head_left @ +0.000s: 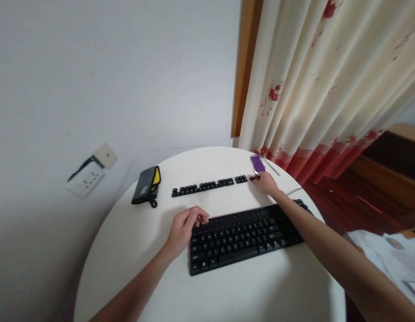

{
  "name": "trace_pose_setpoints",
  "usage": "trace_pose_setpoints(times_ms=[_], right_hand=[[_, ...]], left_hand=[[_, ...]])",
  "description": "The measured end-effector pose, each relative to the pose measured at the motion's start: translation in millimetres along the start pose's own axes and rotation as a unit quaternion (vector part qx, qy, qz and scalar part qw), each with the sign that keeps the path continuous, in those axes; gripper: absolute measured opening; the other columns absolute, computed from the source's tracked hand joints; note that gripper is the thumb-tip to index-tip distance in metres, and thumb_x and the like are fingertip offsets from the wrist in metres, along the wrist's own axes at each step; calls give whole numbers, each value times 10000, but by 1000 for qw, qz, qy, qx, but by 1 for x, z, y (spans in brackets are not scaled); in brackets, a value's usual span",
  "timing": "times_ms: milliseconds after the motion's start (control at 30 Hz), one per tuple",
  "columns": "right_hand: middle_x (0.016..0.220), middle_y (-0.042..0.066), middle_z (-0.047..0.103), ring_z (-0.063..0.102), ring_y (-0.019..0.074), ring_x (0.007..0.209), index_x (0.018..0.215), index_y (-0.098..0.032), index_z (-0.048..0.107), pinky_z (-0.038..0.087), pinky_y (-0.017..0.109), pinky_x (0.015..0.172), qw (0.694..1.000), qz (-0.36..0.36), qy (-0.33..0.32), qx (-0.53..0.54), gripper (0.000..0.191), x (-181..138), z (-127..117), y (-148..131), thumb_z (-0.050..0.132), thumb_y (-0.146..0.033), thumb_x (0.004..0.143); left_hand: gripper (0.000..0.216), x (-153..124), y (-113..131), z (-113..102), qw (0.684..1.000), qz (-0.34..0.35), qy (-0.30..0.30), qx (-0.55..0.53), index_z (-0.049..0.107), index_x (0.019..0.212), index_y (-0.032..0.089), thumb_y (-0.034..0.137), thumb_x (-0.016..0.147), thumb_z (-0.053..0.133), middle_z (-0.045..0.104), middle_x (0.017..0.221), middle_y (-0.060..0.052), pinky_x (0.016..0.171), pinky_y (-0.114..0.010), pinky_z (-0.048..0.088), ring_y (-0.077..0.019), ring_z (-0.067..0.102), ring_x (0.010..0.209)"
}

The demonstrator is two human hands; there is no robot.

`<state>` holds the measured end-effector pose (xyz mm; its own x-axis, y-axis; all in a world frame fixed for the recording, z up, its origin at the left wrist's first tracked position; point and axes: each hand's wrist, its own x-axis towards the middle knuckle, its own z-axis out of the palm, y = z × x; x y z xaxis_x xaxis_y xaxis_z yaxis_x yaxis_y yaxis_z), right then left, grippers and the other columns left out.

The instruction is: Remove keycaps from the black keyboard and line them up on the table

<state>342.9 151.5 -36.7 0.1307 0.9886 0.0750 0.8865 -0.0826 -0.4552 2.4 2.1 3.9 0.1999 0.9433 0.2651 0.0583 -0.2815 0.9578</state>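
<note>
Outstretched, the right hand (266, 182) had its grip pinched on a purple tool (258, 164) at the right end of the keycap row (203, 186). Nearer, the left hand (184, 228) curled loosely, grip empty, on the keyboard (242, 237) corner on the bench (133, 241).

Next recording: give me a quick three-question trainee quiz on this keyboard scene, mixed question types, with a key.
1. True or false: the left hand rests at the left end of the keyboard.
2. Multiple choice: the right hand holds a purple-handled tool at which end of the row of loose keycaps? A. left end B. right end C. middle
3. Fill in: the grey pouch with yellow trim lies to the ___ of the keycap row on the round white table.

Key: 1 true; 2 B; 3 left.
</note>
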Motion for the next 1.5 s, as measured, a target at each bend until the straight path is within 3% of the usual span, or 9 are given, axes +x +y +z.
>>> trace_pose_setpoints(times_ms=[500, 800, 1100, 1500], right_hand=[[895, 82, 745, 683, 198, 839, 920, -182, 733, 428, 229, 653, 1000, 10, 2, 0, 164, -3, -2, -2, 672, -269, 795], [898, 87, 739, 677, 201, 837, 926, -161, 725, 446, 244, 698, 1000, 11, 14, 4, 176, -11, -26, 5, 684, -273, 796], [870, 94, 735, 676, 206, 834, 863, -174, 722, 433, 241, 677, 1000, 29, 4, 0, 136, -14, -9, -5, 678, -271, 777], [862, 92, 729, 672, 203, 832, 863, -185, 720, 412, 237, 654, 999, 46, 11, -7, 146, -8, -3, -3, 653, -294, 793]], left_hand=[[493, 0, 2, 0, 1000, -9, -5, 5, 722, 788, 131, 533, 940, 479, 676, 679, -71, 573, -265, 434, -166, 592, 634], [492, -1, -1, 3, 1000, -14, -22, 4, 727, 802, 128, 518, 949, 466, 675, 685, -72, 577, -265, 431, -166, 587, 637], [496, -2, 0, 5, 999, -19, -31, 24, 729, 808, 126, 515, 954, 458, 675, 684, -70, 588, -260, 428, -160, 581, 636], [482, -3, 2, 5, 998, -2, -49, 29, 723, 811, 125, 502, 957, 462, 672, 689, -63, 603, -257, 450, -153, 576, 638]])
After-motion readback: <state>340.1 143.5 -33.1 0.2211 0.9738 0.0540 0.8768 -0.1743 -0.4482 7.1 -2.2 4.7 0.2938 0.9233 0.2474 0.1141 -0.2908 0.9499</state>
